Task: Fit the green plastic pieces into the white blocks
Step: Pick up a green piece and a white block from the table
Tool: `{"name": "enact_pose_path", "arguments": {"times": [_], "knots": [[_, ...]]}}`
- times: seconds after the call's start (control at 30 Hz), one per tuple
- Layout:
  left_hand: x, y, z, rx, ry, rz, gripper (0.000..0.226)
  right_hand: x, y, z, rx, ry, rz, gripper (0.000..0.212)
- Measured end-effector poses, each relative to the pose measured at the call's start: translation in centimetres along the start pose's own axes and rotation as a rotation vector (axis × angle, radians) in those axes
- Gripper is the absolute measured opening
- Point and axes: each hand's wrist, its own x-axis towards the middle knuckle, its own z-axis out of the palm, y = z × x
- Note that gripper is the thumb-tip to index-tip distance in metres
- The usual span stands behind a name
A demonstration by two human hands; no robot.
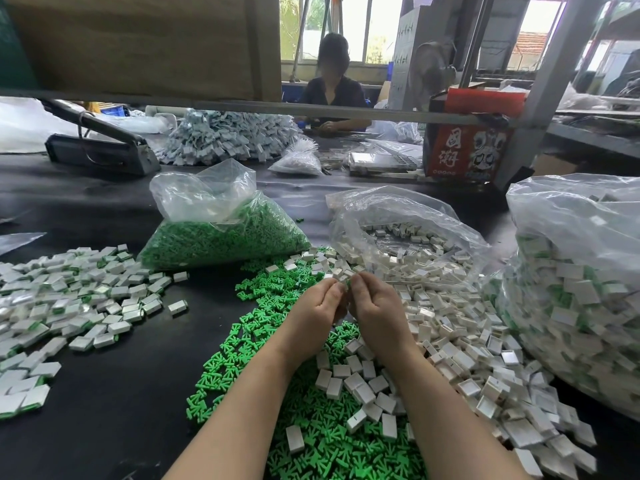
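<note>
Currently, at 9 o'clock on the dark bench (114,393), a loose spread of fitted blocks (69,306), white with green edges showing. Clear plastic bag (221,233) at 11 o'clock holds small green pieces. Centre: left hand (320,311) and right hand (375,308), fingers curled, together pinch a white block (346,276); its orientation cannot be told. Beneath them, loose green pieces (242,344), forked shapes. Open bag (408,233) at 1 o'clock holds hollow white blocks. Large bag (581,289) at 3 o'clock holds fitted blocks.
</note>
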Motion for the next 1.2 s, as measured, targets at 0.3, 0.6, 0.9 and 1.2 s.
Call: {"name": "enact_pose_path", "arguments": {"times": [0.3,0.6,0.9,1.2], "knots": [[0.1,-0.2,0.1,-0.029,0.031,-0.020,0.026,0.1,0.1,0.0,0.013,0.033,-0.010,0.028],[0.1,-0.2,0.3,-0.023,0.036,-0.038,0.027,-0.1,0.6,-0.1,-0.257,-0.028,-0.057,0.033],[0.2,-0.7,0.3,0.005,0.010,-0.008,0.023,-0.3,0.3,-0.1,-0.350,-0.104,-0.056,0.039],[0.4,-1.3,0.4,0.084,0.023,-0.014,0.026,-0.1,0.9,-0.2,-0.422,-0.158,-0.037,0.037]]}}
